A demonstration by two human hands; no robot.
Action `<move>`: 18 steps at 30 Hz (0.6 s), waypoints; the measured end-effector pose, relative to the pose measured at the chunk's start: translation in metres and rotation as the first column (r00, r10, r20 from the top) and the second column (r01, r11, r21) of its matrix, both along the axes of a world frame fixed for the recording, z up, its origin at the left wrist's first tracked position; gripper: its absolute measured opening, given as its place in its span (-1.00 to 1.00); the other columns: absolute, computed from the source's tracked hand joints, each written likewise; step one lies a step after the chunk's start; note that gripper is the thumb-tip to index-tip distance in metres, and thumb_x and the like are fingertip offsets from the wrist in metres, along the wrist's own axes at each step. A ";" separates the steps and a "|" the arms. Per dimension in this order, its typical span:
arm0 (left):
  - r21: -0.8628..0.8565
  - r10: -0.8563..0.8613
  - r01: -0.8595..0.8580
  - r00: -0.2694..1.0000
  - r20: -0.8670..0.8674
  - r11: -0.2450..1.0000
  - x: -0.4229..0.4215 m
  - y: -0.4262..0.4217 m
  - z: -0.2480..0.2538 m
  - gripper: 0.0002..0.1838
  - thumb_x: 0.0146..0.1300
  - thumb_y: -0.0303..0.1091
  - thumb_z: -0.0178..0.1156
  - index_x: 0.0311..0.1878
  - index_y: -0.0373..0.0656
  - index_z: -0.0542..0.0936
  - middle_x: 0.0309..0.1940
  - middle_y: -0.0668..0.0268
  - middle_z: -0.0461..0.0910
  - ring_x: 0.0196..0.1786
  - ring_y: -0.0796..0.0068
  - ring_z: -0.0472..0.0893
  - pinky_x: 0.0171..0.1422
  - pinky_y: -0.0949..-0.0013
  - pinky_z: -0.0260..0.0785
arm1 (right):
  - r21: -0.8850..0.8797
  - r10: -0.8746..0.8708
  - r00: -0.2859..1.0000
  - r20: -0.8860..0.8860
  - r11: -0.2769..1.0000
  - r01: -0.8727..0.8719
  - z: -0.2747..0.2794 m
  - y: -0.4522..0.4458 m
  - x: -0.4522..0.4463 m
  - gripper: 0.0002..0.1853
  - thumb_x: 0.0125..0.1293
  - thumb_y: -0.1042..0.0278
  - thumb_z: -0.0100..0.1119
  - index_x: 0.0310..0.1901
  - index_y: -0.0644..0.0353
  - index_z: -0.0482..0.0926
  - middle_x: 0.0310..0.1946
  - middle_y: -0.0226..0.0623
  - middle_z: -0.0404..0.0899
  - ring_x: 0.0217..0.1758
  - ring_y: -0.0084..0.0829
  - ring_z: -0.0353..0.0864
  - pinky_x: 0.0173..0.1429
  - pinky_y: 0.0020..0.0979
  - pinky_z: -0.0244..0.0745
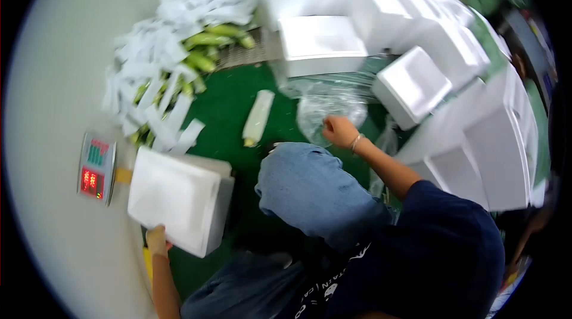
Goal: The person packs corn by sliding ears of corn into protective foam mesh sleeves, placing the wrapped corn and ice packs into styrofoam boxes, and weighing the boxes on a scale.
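Head view: what stands furthest left?

A scale (pixel 97 167), its red digits lit but too blurred to read. Just right of it, higher up, is a heap of green vegetables (pixel 201 59), many covered by strips of white paper (pixel 146 50).

And the left hand (pixel 158 241)?

It grips the near edge of a white box (pixel 170 191), thumb side up, fingertips showing below the rim. The box sits tilted beside the scale, below the heap. Whether it rests on anything, I cannot tell.

What comes next to the right?

The green floor (pixel 229 95), with one wrapped vegetable (pixel 258 119) lying by itself, its tip toward the person. Right of that is a bent knee (pixel 304 170) in blue denim.

The right hand (pixel 341 132)?

Just beyond the knee, fingers curled in, a bracelet (pixel 357 142) at the wrist. It is over a clear plastic bag (pixel 319 107) spread on the floor; I cannot tell whether it pinches the bag.

And past that?

A low tray (pixel 322 59) of white foam behind the bag, a tilted tub (pixel 412 86) to its right, then large foam stacks (pixel 441 39) curving round the person's right side.
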State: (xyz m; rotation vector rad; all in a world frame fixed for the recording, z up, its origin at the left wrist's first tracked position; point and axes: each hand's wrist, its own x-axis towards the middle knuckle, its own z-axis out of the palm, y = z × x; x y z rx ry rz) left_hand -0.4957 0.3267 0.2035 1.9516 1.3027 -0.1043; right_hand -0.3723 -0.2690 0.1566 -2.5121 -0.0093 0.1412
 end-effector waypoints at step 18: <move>0.563 -0.839 0.631 0.482 0.254 0.533 0.145 -0.173 0.174 -0.64 0.18 -0.35 0.03 -0.03 -0.43 0.44 -0.37 0.14 0.47 -0.39 0.35 0.44 -0.25 0.36 0.31 | 0.211 -0.168 0.936 0.309 0.972 0.105 0.066 -0.067 0.222 -0.68 0.09 0.16 0.10 -0.33 0.30 0.61 -0.30 0.01 0.62 -0.19 -0.01 0.60 -0.04 -0.21 0.50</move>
